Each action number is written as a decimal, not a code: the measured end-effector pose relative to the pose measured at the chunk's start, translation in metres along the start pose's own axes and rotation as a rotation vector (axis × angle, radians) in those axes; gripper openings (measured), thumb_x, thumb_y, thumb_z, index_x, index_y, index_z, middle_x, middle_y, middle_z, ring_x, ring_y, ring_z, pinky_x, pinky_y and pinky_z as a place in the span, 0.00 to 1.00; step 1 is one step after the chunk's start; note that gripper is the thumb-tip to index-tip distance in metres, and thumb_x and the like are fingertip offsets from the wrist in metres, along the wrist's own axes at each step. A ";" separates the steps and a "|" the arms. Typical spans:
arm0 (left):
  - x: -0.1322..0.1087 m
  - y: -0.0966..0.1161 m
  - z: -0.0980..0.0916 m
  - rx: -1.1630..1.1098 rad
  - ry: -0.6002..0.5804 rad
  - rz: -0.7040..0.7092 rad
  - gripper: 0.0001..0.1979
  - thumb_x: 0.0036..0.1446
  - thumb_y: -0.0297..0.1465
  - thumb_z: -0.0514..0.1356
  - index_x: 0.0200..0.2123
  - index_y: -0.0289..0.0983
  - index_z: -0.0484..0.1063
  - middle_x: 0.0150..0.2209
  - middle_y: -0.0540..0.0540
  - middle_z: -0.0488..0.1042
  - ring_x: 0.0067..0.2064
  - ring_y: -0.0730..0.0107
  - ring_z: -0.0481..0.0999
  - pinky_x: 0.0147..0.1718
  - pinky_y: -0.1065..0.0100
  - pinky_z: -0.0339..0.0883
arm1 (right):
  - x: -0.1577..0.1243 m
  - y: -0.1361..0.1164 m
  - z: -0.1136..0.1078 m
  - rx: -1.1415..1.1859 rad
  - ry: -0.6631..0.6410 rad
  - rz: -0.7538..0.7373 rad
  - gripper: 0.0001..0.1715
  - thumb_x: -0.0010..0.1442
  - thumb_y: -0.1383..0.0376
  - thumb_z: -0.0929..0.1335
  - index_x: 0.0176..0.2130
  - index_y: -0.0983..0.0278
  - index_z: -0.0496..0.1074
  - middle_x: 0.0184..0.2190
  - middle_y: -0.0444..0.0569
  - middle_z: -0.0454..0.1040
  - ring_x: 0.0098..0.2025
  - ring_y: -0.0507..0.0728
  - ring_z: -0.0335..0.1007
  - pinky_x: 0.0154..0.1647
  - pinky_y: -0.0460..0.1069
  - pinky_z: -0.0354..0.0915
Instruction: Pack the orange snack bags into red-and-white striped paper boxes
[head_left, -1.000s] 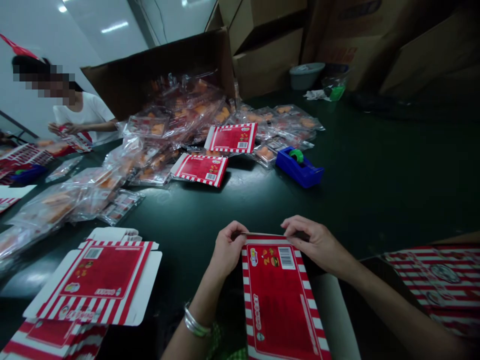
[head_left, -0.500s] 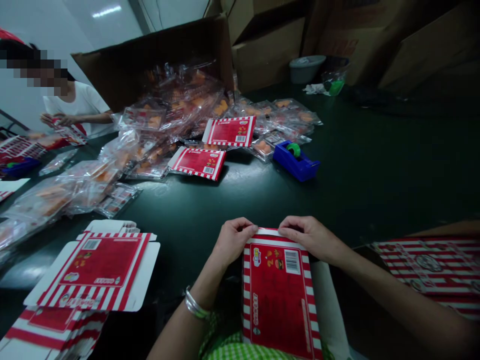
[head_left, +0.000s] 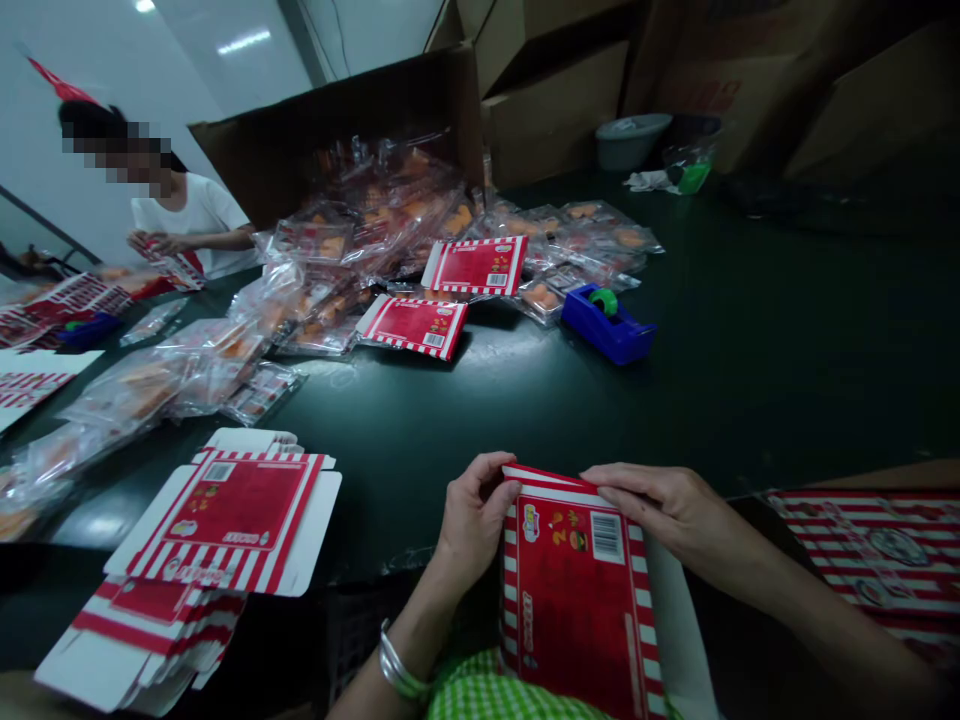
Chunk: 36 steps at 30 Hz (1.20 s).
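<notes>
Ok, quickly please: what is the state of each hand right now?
Left hand: closed, holding the top edge of a red-and-white printed carton.
Right hand: closed, holding the same carton at its top edge.

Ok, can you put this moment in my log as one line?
left hand: gripping top edge of red-and-white striped carton | right hand: gripping same edge | nearby: flat carton stack, blue tape dispenser

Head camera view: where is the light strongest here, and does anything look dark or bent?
In the head view, glare lies on the dark table, the cardboard boxes at the upper right sit in shadow, and the wide lens bends the edges.
</notes>
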<state>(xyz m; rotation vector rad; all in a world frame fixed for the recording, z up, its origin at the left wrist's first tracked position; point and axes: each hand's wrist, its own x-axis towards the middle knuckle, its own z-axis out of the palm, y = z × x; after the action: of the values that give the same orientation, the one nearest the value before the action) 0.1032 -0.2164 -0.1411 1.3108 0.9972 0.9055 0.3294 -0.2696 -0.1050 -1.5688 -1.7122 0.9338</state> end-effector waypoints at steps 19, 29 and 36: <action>0.006 0.006 -0.010 -0.078 -0.118 -0.093 0.10 0.56 0.33 0.61 0.40 0.37 0.69 0.39 0.46 0.77 0.37 0.70 0.75 0.36 0.71 0.68 | -0.016 0.004 0.022 0.447 0.280 0.180 0.23 0.52 0.51 0.72 0.43 0.60 0.75 0.46 0.55 0.78 0.48 0.64 0.74 0.49 0.57 0.72; -0.001 0.005 -0.006 -0.073 0.010 -0.070 0.07 0.53 0.32 0.63 0.31 0.36 0.69 0.44 0.42 0.78 0.42 0.66 0.76 0.41 0.68 0.69 | -0.017 0.007 0.019 0.370 0.300 0.193 0.23 0.50 0.46 0.72 0.39 0.59 0.78 0.46 0.55 0.78 0.49 0.67 0.73 0.48 0.58 0.72; 0.000 0.015 -0.018 0.031 -0.202 -0.120 0.15 0.58 0.41 0.59 0.40 0.36 0.75 0.36 0.47 0.77 0.37 0.68 0.74 0.37 0.70 0.67 | -0.015 0.008 0.026 0.406 0.229 0.165 0.18 0.53 0.49 0.71 0.31 0.61 0.79 0.41 0.53 0.79 0.44 0.63 0.75 0.50 0.57 0.68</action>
<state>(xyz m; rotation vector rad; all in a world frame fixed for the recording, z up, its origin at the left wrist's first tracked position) 0.0861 -0.2096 -0.1261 1.3247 0.9236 0.6549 0.3140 -0.2863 -0.1255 -1.4887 -1.1636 1.0588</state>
